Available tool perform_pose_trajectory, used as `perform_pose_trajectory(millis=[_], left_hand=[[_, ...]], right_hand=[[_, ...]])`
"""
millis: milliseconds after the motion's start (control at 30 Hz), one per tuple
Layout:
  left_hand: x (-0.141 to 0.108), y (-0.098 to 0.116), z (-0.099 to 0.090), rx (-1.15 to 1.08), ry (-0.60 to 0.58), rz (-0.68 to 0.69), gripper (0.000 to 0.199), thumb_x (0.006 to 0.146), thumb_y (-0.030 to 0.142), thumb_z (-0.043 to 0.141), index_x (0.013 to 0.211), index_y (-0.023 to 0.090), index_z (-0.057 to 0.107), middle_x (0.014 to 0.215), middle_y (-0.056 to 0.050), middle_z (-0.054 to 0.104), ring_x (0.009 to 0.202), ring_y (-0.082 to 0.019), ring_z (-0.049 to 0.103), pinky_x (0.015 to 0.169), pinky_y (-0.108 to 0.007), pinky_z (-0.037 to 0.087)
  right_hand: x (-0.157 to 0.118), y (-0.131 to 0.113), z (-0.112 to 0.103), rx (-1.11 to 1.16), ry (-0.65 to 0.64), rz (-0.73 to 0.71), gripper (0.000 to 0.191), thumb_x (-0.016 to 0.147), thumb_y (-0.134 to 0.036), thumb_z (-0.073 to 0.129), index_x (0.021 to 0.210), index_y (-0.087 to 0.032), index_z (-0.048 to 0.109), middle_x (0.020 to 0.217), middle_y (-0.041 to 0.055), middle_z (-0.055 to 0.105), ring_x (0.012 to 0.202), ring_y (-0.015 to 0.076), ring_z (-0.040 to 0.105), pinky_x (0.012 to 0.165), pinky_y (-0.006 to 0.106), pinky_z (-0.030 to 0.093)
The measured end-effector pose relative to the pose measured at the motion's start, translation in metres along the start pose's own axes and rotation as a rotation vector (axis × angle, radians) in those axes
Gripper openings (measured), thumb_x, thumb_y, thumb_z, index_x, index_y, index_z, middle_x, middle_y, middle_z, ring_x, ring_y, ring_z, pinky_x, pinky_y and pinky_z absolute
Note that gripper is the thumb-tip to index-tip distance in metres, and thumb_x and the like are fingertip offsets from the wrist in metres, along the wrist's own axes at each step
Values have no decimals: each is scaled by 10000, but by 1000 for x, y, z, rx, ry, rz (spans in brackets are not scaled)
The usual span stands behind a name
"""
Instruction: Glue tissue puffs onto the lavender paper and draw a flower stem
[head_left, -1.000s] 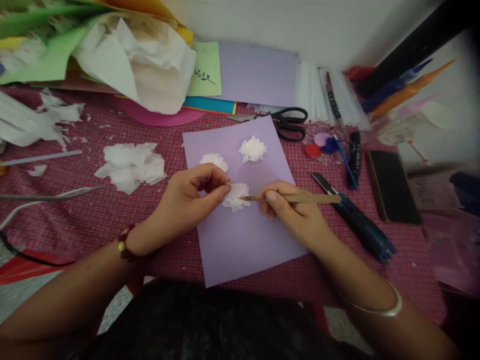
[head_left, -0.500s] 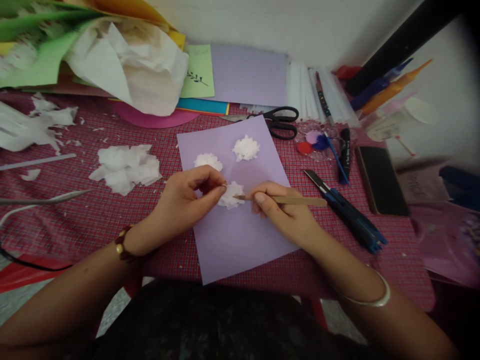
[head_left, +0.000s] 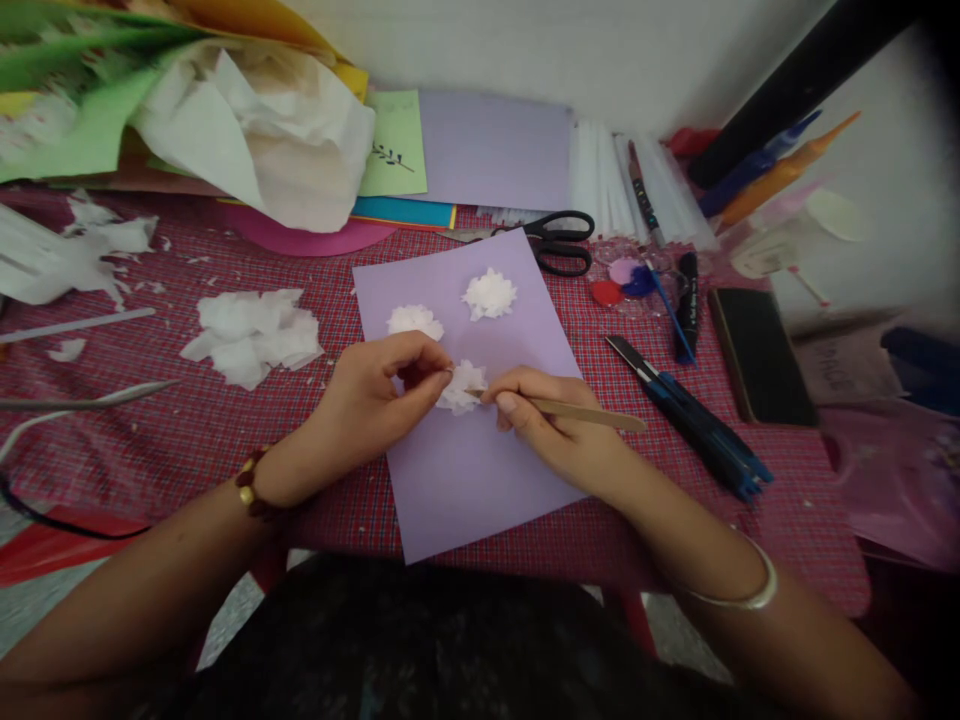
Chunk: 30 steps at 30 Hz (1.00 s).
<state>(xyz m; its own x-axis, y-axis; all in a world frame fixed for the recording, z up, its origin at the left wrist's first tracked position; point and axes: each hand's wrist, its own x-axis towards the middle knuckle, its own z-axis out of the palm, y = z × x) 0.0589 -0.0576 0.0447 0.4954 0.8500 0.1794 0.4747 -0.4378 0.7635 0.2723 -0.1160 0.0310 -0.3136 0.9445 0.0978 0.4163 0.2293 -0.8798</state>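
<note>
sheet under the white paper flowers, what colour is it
The sheet is light purple, best seen in the head view.

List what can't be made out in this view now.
All in the head view:
Left hand: anything pinched is hidden by its fingertips.
Wooden stick: tip contact with the nearest white flower, too small.
Black marker: lettering, too small.
Grey rod: other end, cut off by left edge.

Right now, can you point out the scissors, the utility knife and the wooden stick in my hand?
Scissors (head_left: 556, 227): head view, on the upper edge of the black handles.
Utility knife (head_left: 697, 424): head view, mid-body.
Wooden stick (head_left: 592, 413): head view, on the shaft behind the fingers.
</note>
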Motion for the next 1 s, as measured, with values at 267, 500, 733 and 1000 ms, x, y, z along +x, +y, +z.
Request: perform_pose_trajectory(millis=[267,500,733,1000], left_hand=[[1,-2,3,157,-61,152,76,849,141,563,820,174,625,762,10,658,659,-93,580,611,-212,424],[1,-7,6,246,-162,215,107,871,158,513,834,168,613,757,-13,636,680,-113,574,635,-231,425],[4,-16,11,246,-166,198,110,866,159,515,844,178,622,786,-4,655,691,-106,583,639,-226,428],[5,-18,11,220,-134,185,98,851,145,535,817,178,621,739,11,643,634,-93,554,620,-225,413]], right_hand=[[-1,-2,1,-15,-2,-6,233,988,-335,455,901,-199,623,723,-15,601,664,111,567,626,240,430],[-1,-7,3,-38,10,-26,205,975,-287,463,877,-204,623,724,-19,605,663,110,573,627,245,423],[-2,-11,5,-45,-7,-40,179,957,-270,472,887,-200,622,736,-15,622,662,111,565,632,252,418],[-1,-8,5,-43,13,-63,179,955,-280,471,878,-207,615,731,-19,622,654,110,562,624,247,414]])
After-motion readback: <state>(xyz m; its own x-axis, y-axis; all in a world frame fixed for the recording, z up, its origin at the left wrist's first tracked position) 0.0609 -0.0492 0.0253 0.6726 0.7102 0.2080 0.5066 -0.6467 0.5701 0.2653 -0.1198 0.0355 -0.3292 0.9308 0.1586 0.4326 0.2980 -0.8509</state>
